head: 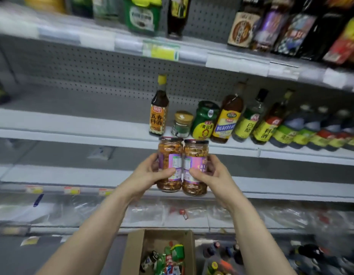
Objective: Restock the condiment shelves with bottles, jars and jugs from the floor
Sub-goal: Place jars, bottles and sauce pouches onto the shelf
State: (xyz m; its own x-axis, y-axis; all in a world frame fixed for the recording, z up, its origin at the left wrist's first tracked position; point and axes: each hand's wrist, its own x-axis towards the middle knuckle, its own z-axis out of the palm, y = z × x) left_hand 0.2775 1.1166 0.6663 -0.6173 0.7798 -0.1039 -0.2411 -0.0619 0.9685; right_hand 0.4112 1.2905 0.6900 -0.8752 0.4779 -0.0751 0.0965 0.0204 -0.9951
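1. Head view: two jars, the left jar (169, 165) and the right jar (196, 169), stand upright and touching, lids up and long axes vertical, in the air just below the middle shelf (72, 133) edge.
2. The left grip (150, 172) is clamped round the left jar, and the right grip (211, 172) round the right jar.
3. Bare shelf lies up and forward, left of the yellow-capped bottle (159, 108). The left grip is likely nearer.

Bright, even light from above leaves soft shadows beneath the grey metal shelves (72, 120), which bow with wide-angle distortion toward the edges, and blur smears the dark labelled bottles (303, 30) at upper right, while the two purple-labelled glass jars of orange relish (170, 149) at centre stay sharpest.
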